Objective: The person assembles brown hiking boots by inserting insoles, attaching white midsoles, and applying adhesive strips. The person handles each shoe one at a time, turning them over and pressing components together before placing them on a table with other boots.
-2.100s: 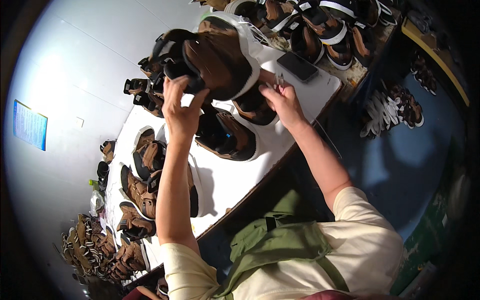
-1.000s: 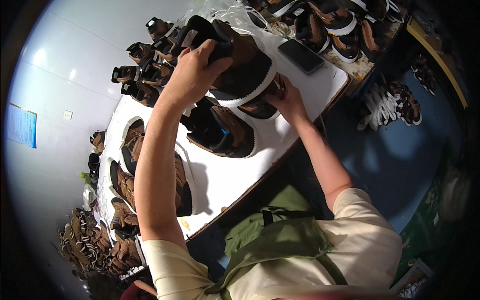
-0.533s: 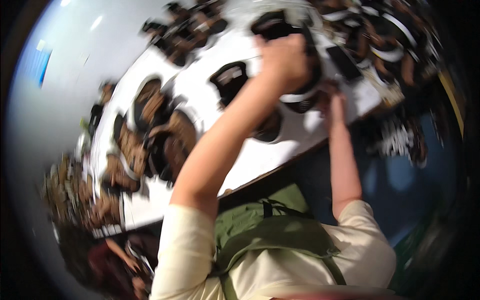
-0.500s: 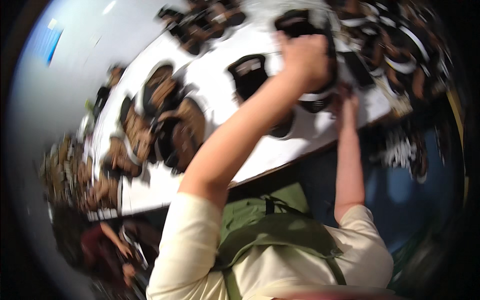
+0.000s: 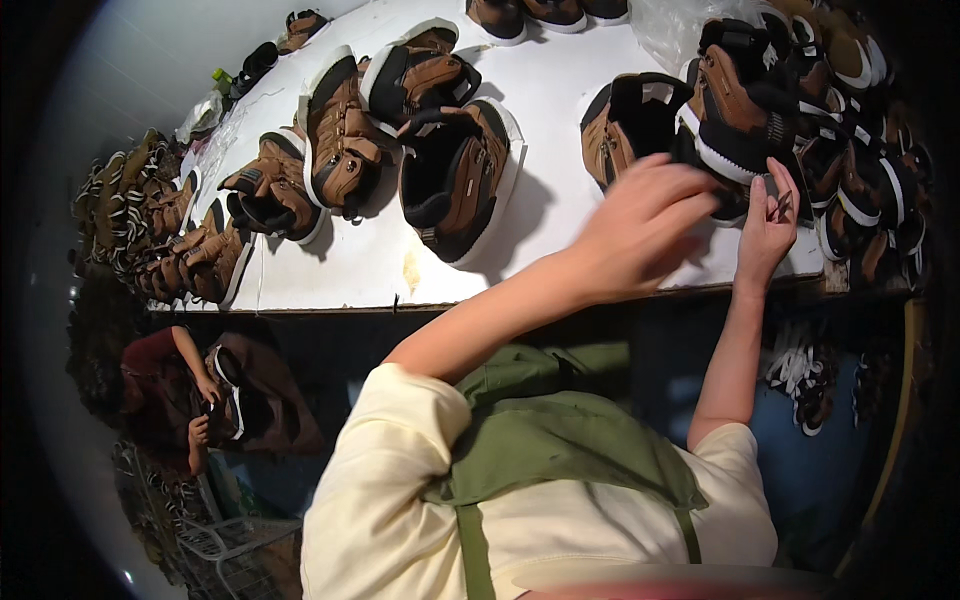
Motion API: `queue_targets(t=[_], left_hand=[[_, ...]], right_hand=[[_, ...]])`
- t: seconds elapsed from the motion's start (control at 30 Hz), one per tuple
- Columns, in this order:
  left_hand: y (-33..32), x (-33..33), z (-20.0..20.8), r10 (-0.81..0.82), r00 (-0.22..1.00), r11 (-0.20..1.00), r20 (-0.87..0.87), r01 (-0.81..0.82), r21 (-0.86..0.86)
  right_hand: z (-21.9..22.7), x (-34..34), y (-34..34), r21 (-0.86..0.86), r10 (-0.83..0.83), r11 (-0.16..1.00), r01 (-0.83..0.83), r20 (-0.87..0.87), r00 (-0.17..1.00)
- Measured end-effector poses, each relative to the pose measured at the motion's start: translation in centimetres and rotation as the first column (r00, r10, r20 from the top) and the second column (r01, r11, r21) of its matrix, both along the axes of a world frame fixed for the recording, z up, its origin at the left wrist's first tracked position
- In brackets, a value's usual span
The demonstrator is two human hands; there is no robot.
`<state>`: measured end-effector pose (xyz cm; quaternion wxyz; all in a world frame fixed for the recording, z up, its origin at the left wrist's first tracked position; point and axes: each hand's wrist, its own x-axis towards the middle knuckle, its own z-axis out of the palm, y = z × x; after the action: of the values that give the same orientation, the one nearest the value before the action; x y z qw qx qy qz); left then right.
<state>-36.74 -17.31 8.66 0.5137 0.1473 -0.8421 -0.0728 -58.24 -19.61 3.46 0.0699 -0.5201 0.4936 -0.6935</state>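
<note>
My left hand [image 5: 650, 228] is over the front part of the white table, fingers stretched out and slightly smeared by motion, holding nothing that shows. Just beyond it stands a brown and black boot [image 5: 605, 140] with a dark open collar. To its right, a second brown and black boot [image 5: 728, 95] lies tilted, its white sole edge facing me. My right hand [image 5: 766, 235] is right below that sole, fingers bent around a small dark thing [image 5: 783, 203] too small to name. Whether this hand touches the sole, I cannot tell.
Several more boots [image 5: 455, 180] stand on the left of the white table [image 5: 560, 250]. Boots are heaped at the right [image 5: 865, 170], beside a clear plastic bag [image 5: 675, 35]. At the lower left, another person [image 5: 150, 375] handles a shoe.
My left hand has come off the dark boot it was on and drawn back toward me. My right hand stays close to the boots at the table's right. The view has shifted.
</note>
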Motion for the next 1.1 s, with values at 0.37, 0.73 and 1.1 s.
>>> queue_targets(t=[0.37, 0.73, 1.1], left_hand=[[4.1, 21.2, -1.4, 0.624, 0.634, 0.689, 0.458, -0.722, 0.062], [3.0, 20.6, -1.6, 0.446, 0.663, 0.738, 0.601, -0.652, 0.172], [3.1, 22.7, -1.8, 0.515, 0.606, 0.724, 0.606, -0.686, 0.07]], right_hand=[[-1.1, 5.0, 0.3, 0.081, 0.113, 0.989, -0.124, 0.129, 0.985], [-0.9, 4.8, 0.3, 0.285, 0.179, 0.932, -0.225, 0.179, 0.968], [-3.6, 8.4, 2.4, 0.252, 0.24, 0.908, -0.334, 0.34, 0.909]])
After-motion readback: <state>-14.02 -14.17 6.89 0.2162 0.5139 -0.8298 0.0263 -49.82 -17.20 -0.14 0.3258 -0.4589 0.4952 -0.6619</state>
